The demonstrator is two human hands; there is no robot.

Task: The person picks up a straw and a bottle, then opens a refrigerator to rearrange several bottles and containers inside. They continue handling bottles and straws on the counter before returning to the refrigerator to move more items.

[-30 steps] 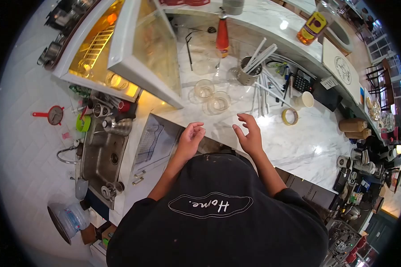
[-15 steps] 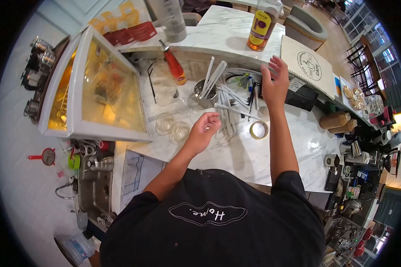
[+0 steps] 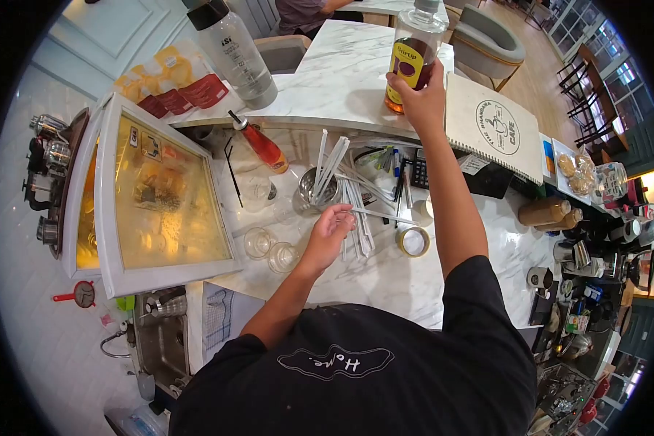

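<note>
My right hand (image 3: 423, 93) is wrapped round the dark syrup bottle (image 3: 408, 62) with a yellow label, which stands on the raised marble ledge (image 3: 320, 69). Over the lower counter, my left hand (image 3: 330, 234) has its fingers loosely curled beside paper-wrapped straws (image 3: 359, 225); whether it holds one I cannot make out. A metal cup (image 3: 320, 190) full of straws stands just beyond that hand. Two clear glasses (image 3: 282, 256) are left of it. Further back, a red bottle (image 3: 261, 147) with a dark spout leans toward the ledge.
A glass-doored case (image 3: 168, 200) stands at the left, near red and yellow pouches (image 3: 203, 91) and a tall clear bottle (image 3: 241, 65). A roll of tape (image 3: 414, 242) lies on the counter. Right of my right arm is a spiral notebook (image 3: 493, 123). A person (image 3: 305, 13) sits beyond.
My right hand has reached forward and taken hold of the syrup bottle. The view has shifted, showing more of the tall clear bottle. My left hand stays near the straws.
</note>
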